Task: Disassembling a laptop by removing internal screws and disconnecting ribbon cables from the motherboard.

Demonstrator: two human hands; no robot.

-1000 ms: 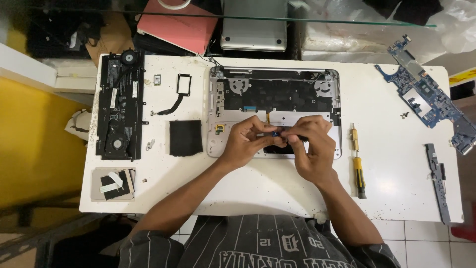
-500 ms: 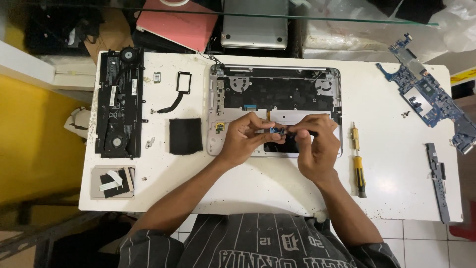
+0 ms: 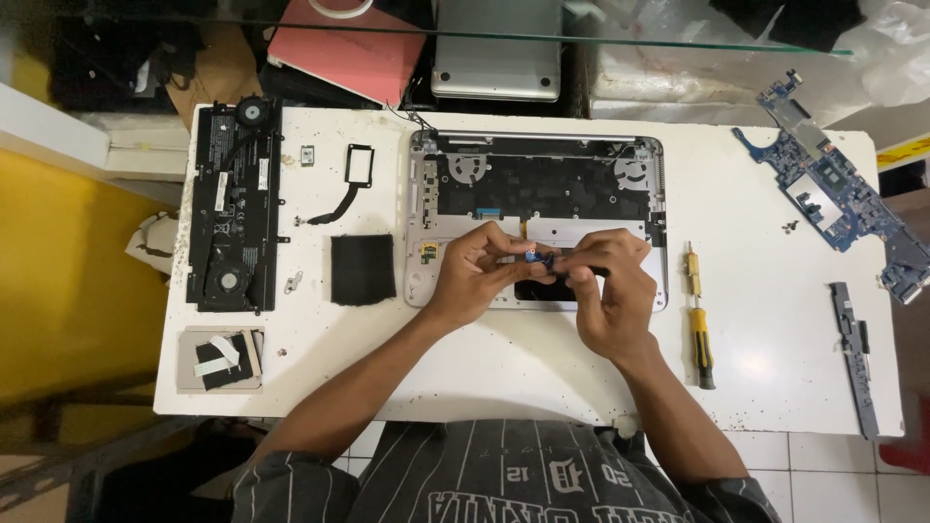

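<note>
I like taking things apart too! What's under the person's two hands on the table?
Under the left hand and right hand lies the opened laptop shell, insides showing. Both hands pinch a small blue part. The shell's middle front is covered.

Silver metal laptop shell [image 3: 432,276] — matt, white table [image 3: 775,329] smooth, black pad [image 3: 362,268] — dull cloth-like

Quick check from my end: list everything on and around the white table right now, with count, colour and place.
Open silver laptop base: 1, table centre.
Small blue part: 1, pinched between both hands.
Black battery-and-fan assembly: 1, left.
Black square pad: 1, beside the base.
Blue circuit board: 1, right.
Yellow-handled screwdrivers: 2, right of base.
Grey metal strip: 1, far right.
White table: 1.
Left hand, right hand: over the base.
</note>
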